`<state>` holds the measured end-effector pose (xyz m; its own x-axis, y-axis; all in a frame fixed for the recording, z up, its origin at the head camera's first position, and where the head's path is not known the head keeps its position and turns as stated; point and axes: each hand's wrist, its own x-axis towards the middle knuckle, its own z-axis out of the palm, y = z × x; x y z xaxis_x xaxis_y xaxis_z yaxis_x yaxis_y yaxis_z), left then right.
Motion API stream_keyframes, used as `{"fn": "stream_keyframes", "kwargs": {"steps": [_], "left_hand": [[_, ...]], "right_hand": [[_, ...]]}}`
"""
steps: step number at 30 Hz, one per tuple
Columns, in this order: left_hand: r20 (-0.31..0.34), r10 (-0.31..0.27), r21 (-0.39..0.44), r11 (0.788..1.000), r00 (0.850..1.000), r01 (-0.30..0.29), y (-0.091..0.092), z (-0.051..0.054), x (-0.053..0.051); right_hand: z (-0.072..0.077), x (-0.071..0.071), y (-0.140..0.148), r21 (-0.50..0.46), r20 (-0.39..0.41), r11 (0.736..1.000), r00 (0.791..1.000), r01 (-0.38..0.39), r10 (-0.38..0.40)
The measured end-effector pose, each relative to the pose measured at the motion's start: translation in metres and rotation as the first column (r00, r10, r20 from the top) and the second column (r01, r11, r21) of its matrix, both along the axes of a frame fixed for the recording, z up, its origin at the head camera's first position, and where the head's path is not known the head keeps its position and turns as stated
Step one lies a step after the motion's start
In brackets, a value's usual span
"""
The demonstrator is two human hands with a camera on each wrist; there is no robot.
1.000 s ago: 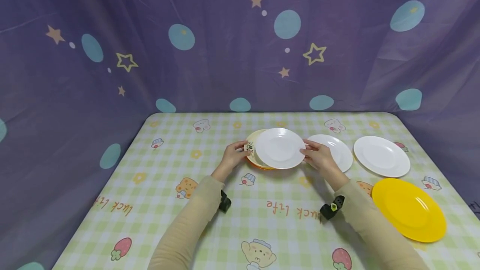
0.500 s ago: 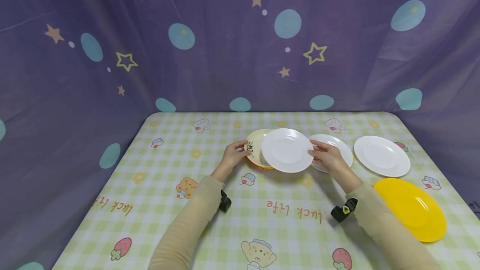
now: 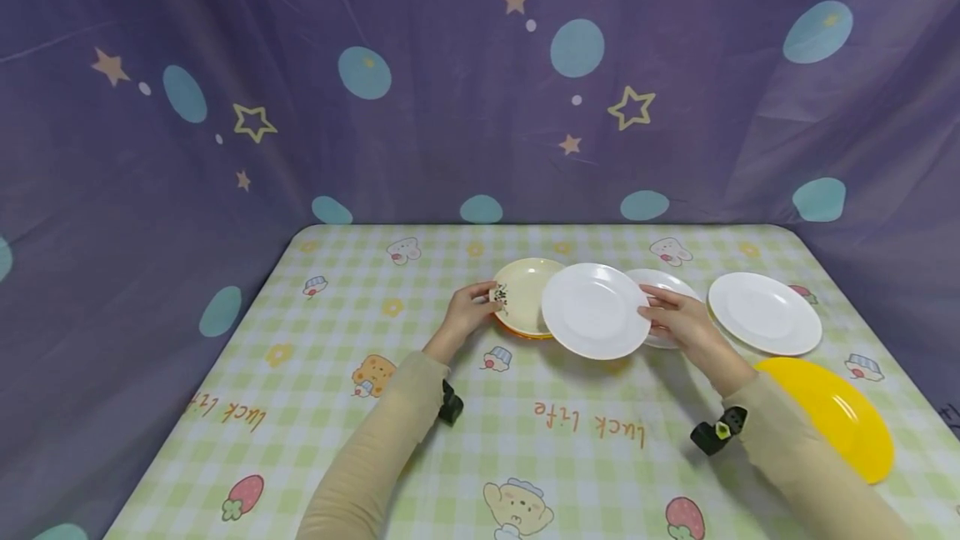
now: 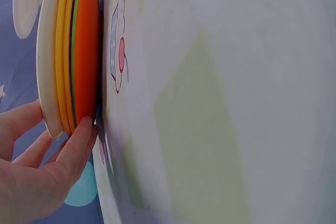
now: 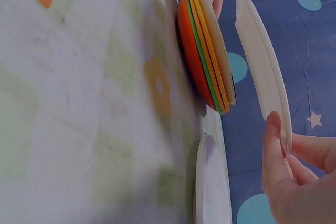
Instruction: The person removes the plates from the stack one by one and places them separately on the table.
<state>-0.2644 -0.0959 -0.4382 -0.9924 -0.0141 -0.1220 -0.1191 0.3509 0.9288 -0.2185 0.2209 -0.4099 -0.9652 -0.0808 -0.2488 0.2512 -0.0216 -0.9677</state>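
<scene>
The head camera is looking forward-down over the table (image 3: 450, 465); wrist cameras are facing along it, close, sharing the plate stack (image 4: 66, 56).

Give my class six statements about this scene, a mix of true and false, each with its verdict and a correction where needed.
1. The right hand holds a white plate by its edge. True.
2. The left hand is idle and touches nothing. False: it grips the edge of a stack of plates.
3. The top of the stack is a cream plate with a printed pattern near its rim. True.
4. The bottom layer of the stack is green. False: it is orange.
5. A gap shows between the held white plate and the stack in the right wrist view. True.
6. The large yellow plate lies at the person's far left. False: it lies on their right.
</scene>
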Motion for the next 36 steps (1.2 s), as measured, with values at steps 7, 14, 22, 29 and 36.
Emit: {"fn": "stream_keyframes", "kwargs": {"steps": [7,14,22,29,36], "left_hand": [[0.014,0.003,0.002,1.000,1.000,-0.003,0.000,-0.001,0.000],[0.020,0.004,0.017,1.000,1.000,-0.004,0.000,-0.001,0.000],[0.014,0.007,0.006,1.000,1.000,-0.007,0.001,0.000,0.001],[0.005,0.000,0.023,1.000,1.000,0.000,0.000,0.000,0.001],[0.004,0.003,0.025,1.000,1.000,-0.003,0.000,0.000,0.001]], "right_hand": [[-0.001,0.004,0.013,0.003,0.024,1.000,1.000,-0.004,0.004],[-0.001,0.010,0.026,0.036,0.017,0.998,0.998,-0.053,0.052],[0.000,0.016,0.042,0.118,0.040,0.988,0.994,-0.104,0.100],[0.000,0.020,0.055,0.118,0.054,0.979,0.986,-0.164,0.158],[0.000,0.021,0.067,0.128,0.076,0.971,0.978,-0.204,0.195]]}}
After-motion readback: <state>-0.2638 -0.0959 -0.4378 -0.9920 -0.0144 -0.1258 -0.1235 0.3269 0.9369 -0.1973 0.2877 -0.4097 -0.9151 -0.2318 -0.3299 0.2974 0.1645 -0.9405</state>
